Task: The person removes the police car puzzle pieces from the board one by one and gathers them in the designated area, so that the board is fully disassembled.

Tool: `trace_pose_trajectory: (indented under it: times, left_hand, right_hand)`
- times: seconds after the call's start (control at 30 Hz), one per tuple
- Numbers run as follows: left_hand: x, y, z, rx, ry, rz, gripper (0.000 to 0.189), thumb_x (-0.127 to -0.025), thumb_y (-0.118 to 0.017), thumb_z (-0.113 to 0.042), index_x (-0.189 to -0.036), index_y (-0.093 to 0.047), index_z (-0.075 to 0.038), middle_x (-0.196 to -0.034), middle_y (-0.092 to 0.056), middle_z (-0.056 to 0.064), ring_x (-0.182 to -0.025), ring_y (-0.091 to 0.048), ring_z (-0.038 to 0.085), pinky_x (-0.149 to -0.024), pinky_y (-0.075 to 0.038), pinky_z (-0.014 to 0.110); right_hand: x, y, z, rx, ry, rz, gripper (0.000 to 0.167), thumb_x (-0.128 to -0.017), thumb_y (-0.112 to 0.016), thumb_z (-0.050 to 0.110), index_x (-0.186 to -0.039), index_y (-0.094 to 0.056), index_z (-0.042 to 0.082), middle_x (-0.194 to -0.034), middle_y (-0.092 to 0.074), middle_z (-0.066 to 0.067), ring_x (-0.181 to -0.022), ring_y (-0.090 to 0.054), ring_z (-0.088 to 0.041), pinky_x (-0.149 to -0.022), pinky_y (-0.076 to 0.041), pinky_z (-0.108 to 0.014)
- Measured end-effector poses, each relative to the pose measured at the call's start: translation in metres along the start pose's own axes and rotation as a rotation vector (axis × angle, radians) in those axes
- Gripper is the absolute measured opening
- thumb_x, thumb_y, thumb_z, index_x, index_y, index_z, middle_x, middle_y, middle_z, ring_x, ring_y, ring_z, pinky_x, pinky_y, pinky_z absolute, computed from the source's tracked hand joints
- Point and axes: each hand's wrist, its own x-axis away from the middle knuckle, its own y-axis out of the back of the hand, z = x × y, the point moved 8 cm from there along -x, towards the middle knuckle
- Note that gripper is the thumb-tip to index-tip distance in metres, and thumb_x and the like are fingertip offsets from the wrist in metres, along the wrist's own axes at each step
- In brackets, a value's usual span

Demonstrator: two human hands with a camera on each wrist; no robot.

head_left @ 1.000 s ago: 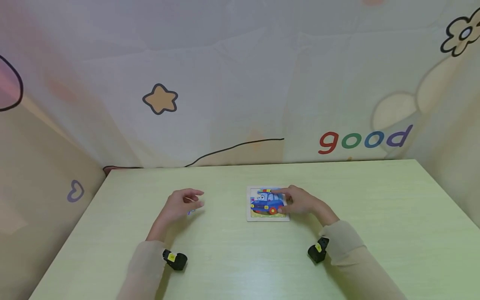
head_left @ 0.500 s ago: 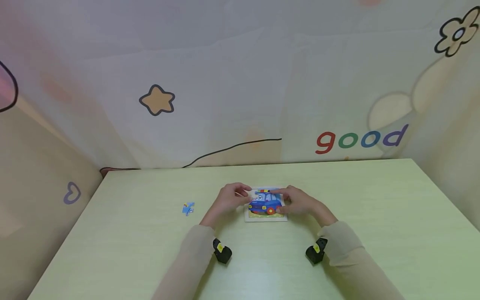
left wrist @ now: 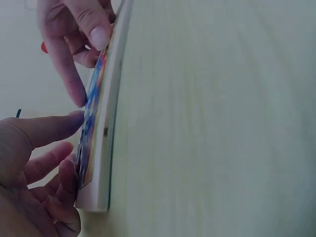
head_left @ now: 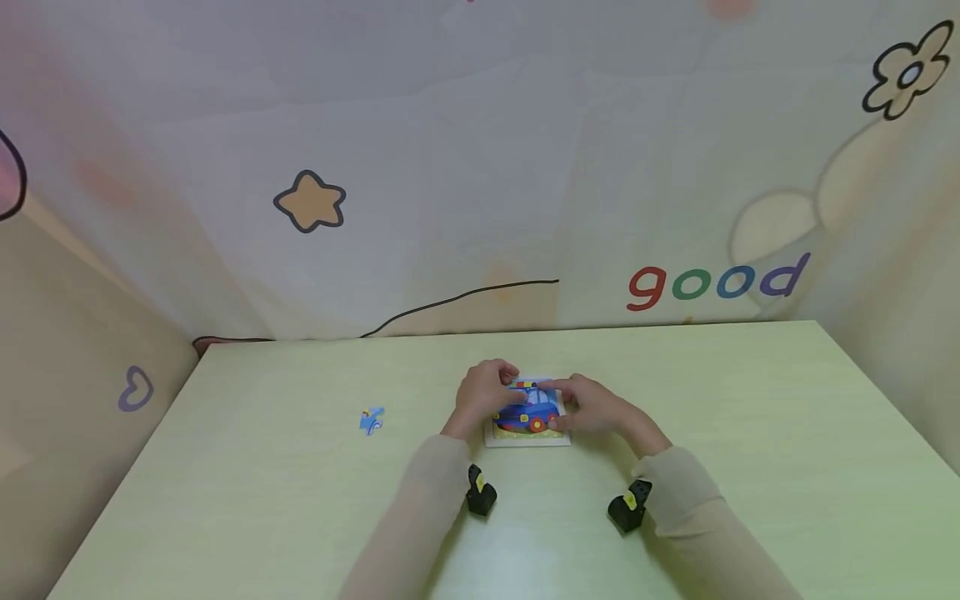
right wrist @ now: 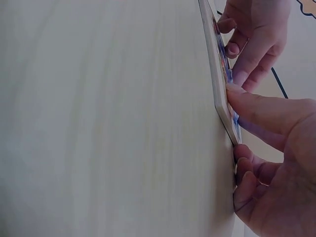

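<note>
A small jigsaw puzzle [head_left: 510,417] lies on the table in a white-framed board [head_left: 527,442], its picture a blue cartoon car with red wheels. My left hand [head_left: 480,393] is at its left side, and the thumb presses on the picture. In the left wrist view the other left fingers [left wrist: 67,180] curl by the board's edge. From the right, my right hand [head_left: 598,408] rests its fairly straight thumb and index finger on the picture. The other right fingers [right wrist: 245,185] are beside the board's edge, low at the table. Both hands hide parts of the picture.
A loose blue puzzle piece [head_left: 371,421] lies on the table to the left of the board. The pale green table [head_left: 300,533] ends at a printed cloth backdrop [head_left: 450,208]. Each wrist carries a small black camera, the left one [head_left: 481,493] near the board's front.
My left hand has moved right from beside the loose puzzle piece, which came into sight, onto the puzzle's left part. My right hand stays on the puzzle. The view shifts slightly.
</note>
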Motion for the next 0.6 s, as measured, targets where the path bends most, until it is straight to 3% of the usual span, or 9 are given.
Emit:
trace_pose_trajectory:
  times: [0.2, 0.6]
  left_hand:
    - [-0.0001, -0.0013, -0.0023, -0.084, 0.046, -0.058, 0.033, -0.072, -0.077, -0.026, -0.099, -0.065, -0.011, -0.094, -0.066, 0.003, -0.087, -0.060, 0.018, -0.073, -0.046, 0.032]
    - [0.0003, -0.0022, -0.0032, -0.086, 0.074, -0.084, 0.029, -0.073, -0.077, -0.024, -0.096, -0.067, -0.009, -0.090, -0.065, 0.003, -0.084, -0.059, 0.018, -0.074, -0.047, 0.032]
  right_hand:
    - [-0.0009, 0.0005, 0.0013, 0.010, 0.012, -0.009, 0.058, -0.079, -0.070, 0.017, -0.131, -0.047, 0.003, -0.083, -0.042, -0.007, -0.078, -0.038, -0.020, -0.065, -0.031, -0.030]
    - [-0.0022, -0.0001, -0.0004, 0.023, -0.021, 0.006, 0.057, -0.080, -0.070, 0.018, -0.130, -0.048, 0.001, -0.082, -0.040, -0.007, -0.079, -0.039, -0.019, -0.065, -0.031, -0.029]
